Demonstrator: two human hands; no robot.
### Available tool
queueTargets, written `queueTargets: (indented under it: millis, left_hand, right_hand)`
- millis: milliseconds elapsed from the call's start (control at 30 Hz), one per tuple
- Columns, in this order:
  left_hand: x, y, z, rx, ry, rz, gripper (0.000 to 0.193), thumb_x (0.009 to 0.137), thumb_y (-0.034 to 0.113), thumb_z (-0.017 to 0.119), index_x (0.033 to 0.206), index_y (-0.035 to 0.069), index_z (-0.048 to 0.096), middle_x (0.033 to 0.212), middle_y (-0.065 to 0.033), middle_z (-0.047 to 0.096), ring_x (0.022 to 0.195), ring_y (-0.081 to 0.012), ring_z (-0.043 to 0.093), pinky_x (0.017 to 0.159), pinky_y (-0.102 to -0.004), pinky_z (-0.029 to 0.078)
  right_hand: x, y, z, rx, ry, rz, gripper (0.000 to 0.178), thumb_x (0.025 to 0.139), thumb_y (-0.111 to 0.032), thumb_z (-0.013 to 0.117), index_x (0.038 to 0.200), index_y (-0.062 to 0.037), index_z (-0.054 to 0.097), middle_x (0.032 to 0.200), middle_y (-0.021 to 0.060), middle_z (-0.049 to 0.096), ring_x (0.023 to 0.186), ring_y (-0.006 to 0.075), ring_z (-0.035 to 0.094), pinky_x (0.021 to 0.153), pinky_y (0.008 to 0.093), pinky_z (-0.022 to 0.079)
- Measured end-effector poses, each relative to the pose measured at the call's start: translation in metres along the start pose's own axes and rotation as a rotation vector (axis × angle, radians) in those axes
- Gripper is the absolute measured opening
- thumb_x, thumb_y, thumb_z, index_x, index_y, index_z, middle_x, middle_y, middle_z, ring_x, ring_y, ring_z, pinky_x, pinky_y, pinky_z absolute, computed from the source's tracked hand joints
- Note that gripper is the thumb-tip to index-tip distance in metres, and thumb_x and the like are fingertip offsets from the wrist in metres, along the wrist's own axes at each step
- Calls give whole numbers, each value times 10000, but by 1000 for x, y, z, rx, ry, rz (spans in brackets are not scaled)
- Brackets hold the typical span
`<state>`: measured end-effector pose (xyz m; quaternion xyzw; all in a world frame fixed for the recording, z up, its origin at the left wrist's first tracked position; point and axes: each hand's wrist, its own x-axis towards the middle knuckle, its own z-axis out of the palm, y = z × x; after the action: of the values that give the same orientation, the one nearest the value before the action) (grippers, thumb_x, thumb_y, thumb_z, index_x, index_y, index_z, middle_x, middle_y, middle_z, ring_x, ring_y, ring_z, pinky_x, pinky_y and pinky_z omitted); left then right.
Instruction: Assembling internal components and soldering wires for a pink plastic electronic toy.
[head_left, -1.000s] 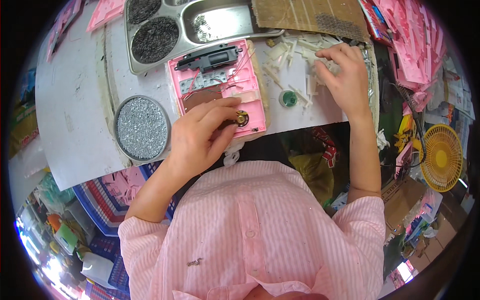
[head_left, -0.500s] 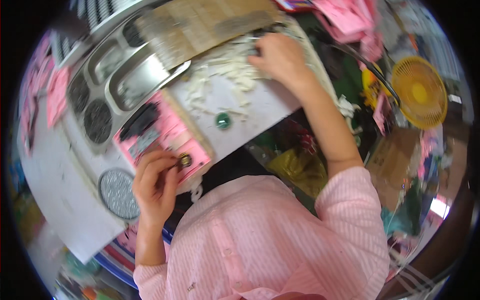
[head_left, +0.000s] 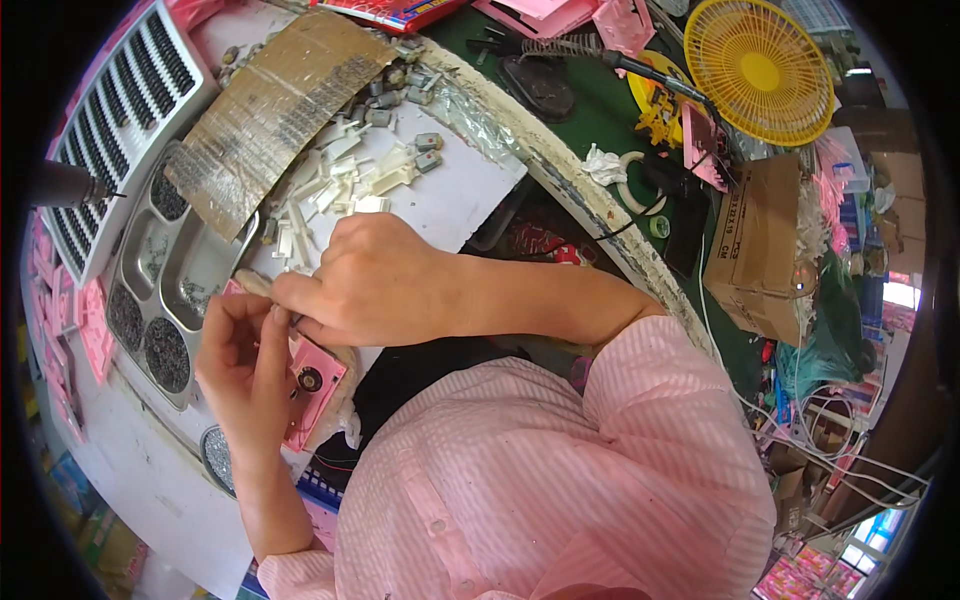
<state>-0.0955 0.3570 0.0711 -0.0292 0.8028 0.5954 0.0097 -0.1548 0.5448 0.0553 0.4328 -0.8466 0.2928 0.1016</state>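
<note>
My left hand (head_left: 240, 365) is closed in a pinch above a pink plastic housing (head_left: 322, 392). Beside it my right hand (head_left: 365, 285) is closed too, its fingertips meeting those of the left. Whatever small part sits between the fingertips is hidden by the fingers. A round dark part with a gold centre (head_left: 309, 379) lies in the lower end of the housing. My hands cover the housing's upper end. Just beyond my right hand lies a heap of white plastic pieces (head_left: 335, 180).
A steel compartment tray (head_left: 140, 285) of small dark parts stands left, below a cardboard sheet (head_left: 285, 105) and a rack of black pieces (head_left: 125, 125). Small motors (head_left: 428, 142) lie behind. A tool tip (head_left: 90, 188) juts in left. Right are a soldering iron (head_left: 665, 78) and yellow basket (head_left: 760, 70).
My right hand has come back from the far white pieces to meet my left. The left fingers have moved off the round part in the housing. The head view has swung.
</note>
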Motion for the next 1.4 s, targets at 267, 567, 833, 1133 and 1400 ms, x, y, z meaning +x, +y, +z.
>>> queueTargets:
  millis: [267, 567, 833, 1133, 1400]
  left_hand:
    - [-10, -9, -5, -55, 137, -4, 96, 949, -11, 638, 1030, -7, 587, 801, -16, 615, 628, -39, 551, 523, -181, 432]
    - [3, 0, -5, -16, 81, 72, 139, 882, -21, 703, 1013, -34, 659, 904, -54, 662, 802, -90, 638, 636, -227, 530]
    - [23, 2, 15, 535, -17, 782, 354, 749, -36, 716, 1085, 49, 643, 952, -105, 660, 800, -300, 673, 664, -370, 551]
    - [110, -2, 4, 225, -331, 431, 284, 848, 17, 700, 1125, 21, 641, 1011, -85, 688, 867, -158, 675, 697, -328, 551]
    - [111, -4, -12, 438, -98, 399, 146, 900, 113, 693, 1002, 9, 699, 846, -61, 712, 667, -108, 625, 603, -272, 508]
  right_hand:
    - [-5, 2, 19, 848, 123, 283, 323, 804, -146, 784, 1099, -59, 688, 835, 83, 730, 705, 181, 715, 701, 319, 564]
    - [-1, 4, 21, 924, 178, 328, 421, 833, 13, 763, 1234, 12, 633, 995, 68, 703, 843, 109, 675, 767, 259, 539]
    - [-24, 27, 9, 1571, 107, 606, 402, 873, 37, 705, 1245, 14, 553, 957, 105, 688, 832, 151, 685, 741, 277, 570]
    - [-39, 60, 6, 1412, 245, 665, 268, 880, 34, 693, 1133, 36, 605, 914, 83, 664, 772, 150, 672, 710, 273, 568]
    - [-34, 81, 2, 667, 227, 575, 208, 862, -28, 711, 1067, 0, 688, 896, 40, 680, 766, 103, 634, 716, 245, 522]
